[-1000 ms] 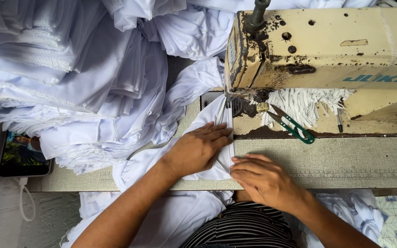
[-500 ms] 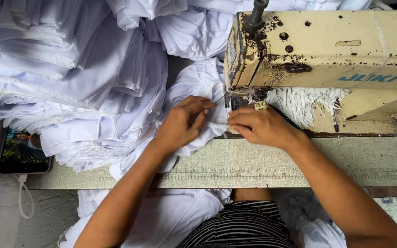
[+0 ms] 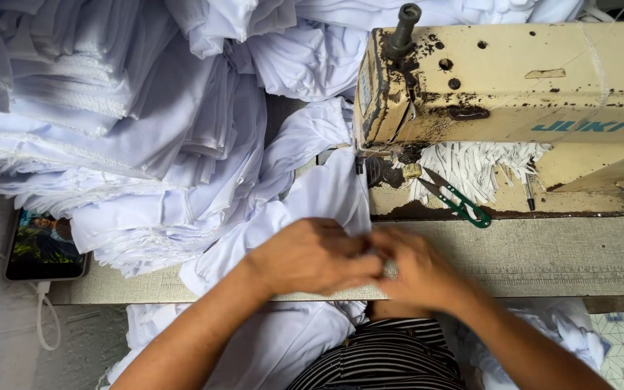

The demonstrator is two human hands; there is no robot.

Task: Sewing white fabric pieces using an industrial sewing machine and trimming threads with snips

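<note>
White fabric piece (image 3: 326, 198) sits low-center, pinched between the left hand (image 3: 312, 256) and right hand (image 3: 417, 271), fingertips touching, both blurry. Just above, a cream sewing machine (image 3: 500, 79) fills the upper right, green-handled snips (image 3: 460, 202) on its base. Phone (image 3: 43, 245) lies at far left.

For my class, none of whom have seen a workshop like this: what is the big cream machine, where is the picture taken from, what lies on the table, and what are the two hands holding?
The camera sits on the worker's head, looking down. The cream sewing machine stands on the table. Beside its base lie green-handled thread snips and a bunch of white strips. A large heap of white garments fills the left side, with a phone at the table's left end. The left hand and right hand meet in front of the machine, pinching a piece of white cloth; they are blurred, so the exact grip is unclear.
</note>
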